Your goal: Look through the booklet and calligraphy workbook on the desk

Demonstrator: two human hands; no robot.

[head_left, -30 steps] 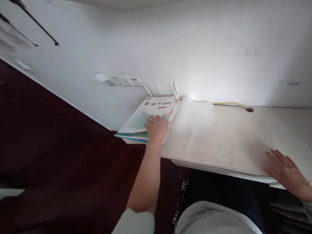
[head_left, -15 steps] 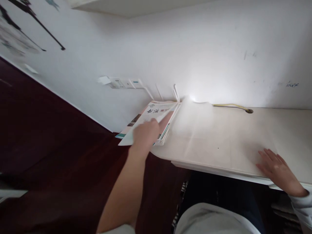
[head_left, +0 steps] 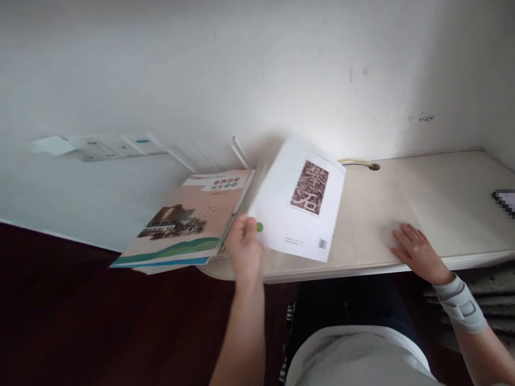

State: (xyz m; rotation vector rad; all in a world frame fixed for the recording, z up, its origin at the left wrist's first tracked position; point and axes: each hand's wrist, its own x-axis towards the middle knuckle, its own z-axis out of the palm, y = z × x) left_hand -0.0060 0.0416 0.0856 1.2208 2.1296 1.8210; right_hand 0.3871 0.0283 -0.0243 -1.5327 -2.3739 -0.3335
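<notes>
My left hand [head_left: 247, 244] is closed on the lower left edge of a white book [head_left: 277, 230], thumb on top. The book is tilted above the desk, its back cover facing me, with a dark square of pale characters and a barcode. Beside it on the left lies a stack of books; the top one is a pink history textbook [head_left: 197, 209] with a building picture and a green and blue band, jutting past the desk's left end. My right hand [head_left: 418, 254] rests flat on the desk near the front edge, fingers stretched out, holding nothing.
The pale desk [head_left: 374, 214] runs along a white wall. A yellow cable [head_left: 356, 161] enters a round hole [head_left: 374, 166] at the back. Wall sockets [head_left: 116, 147] sit at the left. A pixelated dark-edged object [head_left: 505, 201] lies at the far right.
My left hand has lifted the white book off the stack and moved it right over the desk, uncovering the pink textbook. The view has turned right; my right hand stays on the desk.
</notes>
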